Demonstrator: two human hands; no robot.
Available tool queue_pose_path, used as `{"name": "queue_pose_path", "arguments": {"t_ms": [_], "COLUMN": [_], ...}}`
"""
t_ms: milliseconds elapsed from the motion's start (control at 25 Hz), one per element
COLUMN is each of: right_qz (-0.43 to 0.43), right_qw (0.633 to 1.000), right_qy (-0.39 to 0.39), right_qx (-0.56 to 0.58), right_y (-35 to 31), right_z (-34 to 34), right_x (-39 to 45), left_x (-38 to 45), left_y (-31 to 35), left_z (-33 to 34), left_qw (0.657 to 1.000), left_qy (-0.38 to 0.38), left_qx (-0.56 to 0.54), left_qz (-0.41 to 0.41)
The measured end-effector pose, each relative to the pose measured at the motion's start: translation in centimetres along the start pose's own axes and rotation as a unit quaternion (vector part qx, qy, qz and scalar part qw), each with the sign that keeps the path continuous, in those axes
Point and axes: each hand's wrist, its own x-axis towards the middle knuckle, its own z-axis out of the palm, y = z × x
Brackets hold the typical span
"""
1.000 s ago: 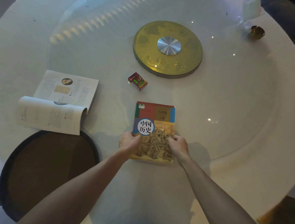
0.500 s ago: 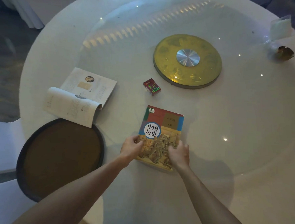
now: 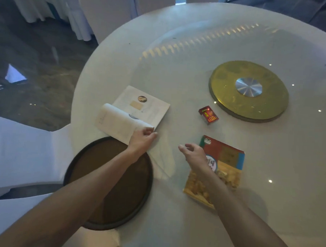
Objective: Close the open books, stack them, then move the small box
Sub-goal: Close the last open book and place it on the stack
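An open book (image 3: pixel 140 107) with white pages lies left of centre, its near page curled up into a roll. My left hand (image 3: pixel 142 139) is at the near right corner of that curled page, fingers bent and touching its edge; I cannot tell whether it grips it. A closed book with a red, blue and yellow cover (image 3: pixel 223 169) lies flat to the right. My right hand (image 3: pixel 192 154) hovers at that book's left edge, fingers apart and empty, its forearm crossing the cover. A small red box (image 3: pixel 208 114) sits beyond the closed book.
A round dark brown tray (image 3: pixel 110 192) lies at the near table edge under my left forearm. A gold disc with a silver hub (image 3: pixel 248 90) sits on the glass turntable (image 3: pixel 180 55). White-covered chairs (image 3: pixel 22 150) stand at the left.
Both hands have left the closed book. My left hand has moved left to the open book's curled page, my right hand has lifted off the cover. The view has swung left.
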Motion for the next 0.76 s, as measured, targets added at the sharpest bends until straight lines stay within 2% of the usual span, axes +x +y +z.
{"name": "queue_pose_path", "arguments": {"t_ms": [200, 360, 520, 640, 760], "right_qz": [0.054, 0.106, 0.114, 0.106, 0.102], "right_qw": [0.990, 0.974, 0.963, 0.969, 0.968], "right_qy": [-0.013, -0.045, -0.093, -0.088, -0.085], "right_qx": [0.130, 0.194, 0.225, 0.206, 0.211], "right_y": [-4.3, -5.8, -6.3, -6.3, -6.0], "right_z": [8.0, 12.9, 15.1, 15.9, 14.6], "right_x": [2.2, 3.5, 3.7, 3.9, 3.7], "left_x": [6.2, 11.0, 13.7, 14.1, 13.5], "left_y": [-1.7, -4.4, -7.0, -8.7, -9.4], "left_z": [-8.5, -13.5, -16.7, -17.7, -17.6], "left_qw": [0.996, 0.988, 0.991, 0.993, 0.992], "left_qy": [0.082, 0.144, 0.118, 0.091, 0.098], "left_qx": [0.025, 0.055, 0.035, 0.016, 0.025], "left_qz": [0.016, -0.009, -0.051, -0.077, -0.076]}}
